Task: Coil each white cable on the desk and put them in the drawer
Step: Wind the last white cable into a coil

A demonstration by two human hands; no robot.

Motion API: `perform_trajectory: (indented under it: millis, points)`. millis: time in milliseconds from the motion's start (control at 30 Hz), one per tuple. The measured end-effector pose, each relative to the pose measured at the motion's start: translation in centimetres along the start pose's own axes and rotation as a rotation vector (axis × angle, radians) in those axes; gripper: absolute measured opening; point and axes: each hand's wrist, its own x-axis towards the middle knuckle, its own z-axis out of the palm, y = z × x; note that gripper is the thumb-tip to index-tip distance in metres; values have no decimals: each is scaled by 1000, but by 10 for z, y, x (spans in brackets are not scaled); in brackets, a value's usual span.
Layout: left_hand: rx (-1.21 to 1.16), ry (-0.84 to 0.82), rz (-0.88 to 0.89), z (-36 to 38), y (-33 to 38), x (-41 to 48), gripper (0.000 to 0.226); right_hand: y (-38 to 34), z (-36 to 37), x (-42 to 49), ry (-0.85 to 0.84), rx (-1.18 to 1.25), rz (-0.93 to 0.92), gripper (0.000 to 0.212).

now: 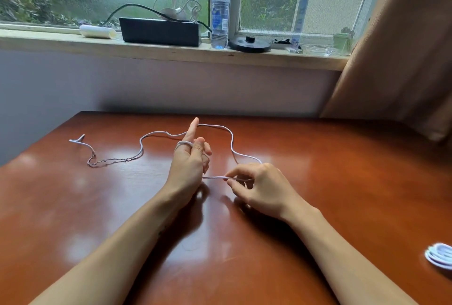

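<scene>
Two hands work one white cable (156, 134). At the far left of the worktop (97, 207) the cable's free end lies split in a small fork. Next comes a kinked, twisted run, then a loose wave toward centre.

Left hand (188, 165): forefinger points up with a turn of the cable wrapped round its base, thumb pressed against that turn, remaining fingers curled in. From behind the forefinger the cable arcs out to the right on the worktop, then bends back down toward the right hand (259, 187).

Right hand: thumb and forefinger pinch a short taut stretch running across from the left hand. The other fingers are bent, tips near the wood.

Far right edge: a coiled cable (440, 258), also white, lies flat on the worktop, partly cut off by the frame and well apart from both hands.

Windowsill (49, 41) behind, left to right: white roll (97, 31), black box (160, 32) with thin wires (186, 4) tangled on top, upright water bottle (220, 11), black disc (249, 44). Brown curtain (403, 48) at right.
</scene>
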Motion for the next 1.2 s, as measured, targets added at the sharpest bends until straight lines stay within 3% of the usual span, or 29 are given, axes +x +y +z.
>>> perform_trajectory:
  millis: [167,433,667,900,1033,1200]
  points:
    - [238,-15,128,-2,-1,-2,52,-6,-3,0,36,-79,9,12]
    - [400,-118,162,-3,-4,-9,57,-4,-9,-1,170,-210,41,30]
    - [650,-124,260,-9,-3,-8,55,2,-9,1,245,-174,-150,15]
    - [614,-197,193,-13,-5,-5,57,11,-10,4,341,-178,-167,29]
    - [636,-261,191,-11,-1,-8,40,0,-13,2,433,-157,-123,32]
    - [861,-222,260,-7,1,-12,31,-4,-16,1,502,-204,-58,35]
